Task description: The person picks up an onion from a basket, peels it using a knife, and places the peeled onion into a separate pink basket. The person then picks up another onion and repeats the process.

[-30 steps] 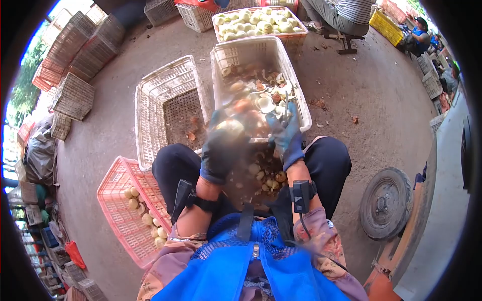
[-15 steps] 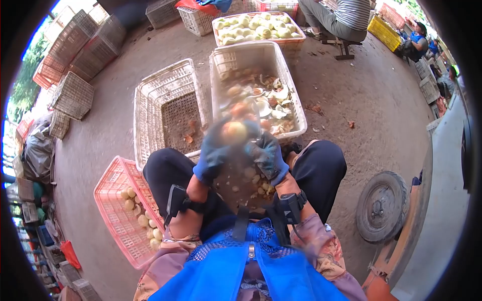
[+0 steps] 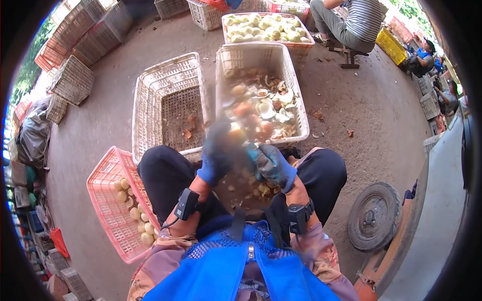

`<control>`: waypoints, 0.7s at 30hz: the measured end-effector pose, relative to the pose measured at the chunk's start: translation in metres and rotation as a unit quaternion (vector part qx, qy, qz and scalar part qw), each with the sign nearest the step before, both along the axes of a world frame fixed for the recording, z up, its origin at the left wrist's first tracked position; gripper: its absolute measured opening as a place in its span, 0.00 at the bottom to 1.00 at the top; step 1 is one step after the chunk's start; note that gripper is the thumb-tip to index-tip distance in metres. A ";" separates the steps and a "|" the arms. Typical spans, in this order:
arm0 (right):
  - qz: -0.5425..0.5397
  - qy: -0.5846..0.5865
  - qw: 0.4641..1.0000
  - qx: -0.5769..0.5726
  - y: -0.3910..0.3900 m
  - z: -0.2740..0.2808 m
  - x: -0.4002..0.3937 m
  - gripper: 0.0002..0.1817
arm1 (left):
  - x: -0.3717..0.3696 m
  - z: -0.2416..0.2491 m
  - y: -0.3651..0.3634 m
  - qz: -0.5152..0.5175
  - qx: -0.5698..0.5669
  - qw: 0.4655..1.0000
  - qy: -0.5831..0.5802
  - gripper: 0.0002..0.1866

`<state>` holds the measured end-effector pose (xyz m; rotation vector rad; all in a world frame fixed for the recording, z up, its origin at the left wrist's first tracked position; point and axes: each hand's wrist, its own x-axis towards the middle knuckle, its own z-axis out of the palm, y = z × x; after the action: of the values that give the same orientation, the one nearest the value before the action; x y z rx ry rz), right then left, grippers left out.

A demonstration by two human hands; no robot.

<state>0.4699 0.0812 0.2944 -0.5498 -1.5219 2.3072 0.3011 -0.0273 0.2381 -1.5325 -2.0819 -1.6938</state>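
Observation:
Both hands wear blue and grey work gloves in front of my knees. My left hand is smeared by blur, its fingers curled around a pale orange onion at the near edge of the scrap crate. Close beside it on the right, my right hand is closed; what its fingers hold is hidden. Beyond the hands, the white plastic crate holds onion skins, cut pieces and several reddish onions. Part of this area looks hazy.
A second white crate stands left, with a few skins in it. The pink crate by my left knee holds peeled onions. A full onion crate is ahead. A wheel lies right; people sit farther off.
My hands have moved slightly apart, the right one a little rightward and down. The onion remains at the left hand. The whole view has shifted slightly.

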 end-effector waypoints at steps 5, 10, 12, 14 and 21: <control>-0.106 -0.171 0.978 0.053 -0.030 0.079 0.010 0.14 | 0.004 0.010 -0.007 -0.023 -0.033 0.999 0.012 0.35; -0.148 -0.069 0.982 -0.094 -0.014 -0.016 0.016 0.21 | 0.012 0.011 -0.011 -0.017 -0.058 0.994 0.089 0.35; -0.004 -0.089 0.994 0.064 0.006 -0.017 0.002 0.21 | 0.014 0.015 -0.010 -0.019 -0.065 0.990 0.123 0.34; 0.143 -0.103 0.959 0.220 0.017 -0.014 -0.007 0.22 | 0.014 0.009 -0.009 -0.011 -0.040 0.995 0.096 0.34; 0.018 -0.106 0.948 0.298 -0.007 -0.065 -0.015 0.24 | 0.014 -0.007 -0.008 0.021 -0.007 0.982 -0.187 0.32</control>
<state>0.4551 0.0743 0.2295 -0.6090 -2.2173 1.7059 0.3150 -0.0351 0.2313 -1.2382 -2.2727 -2.0906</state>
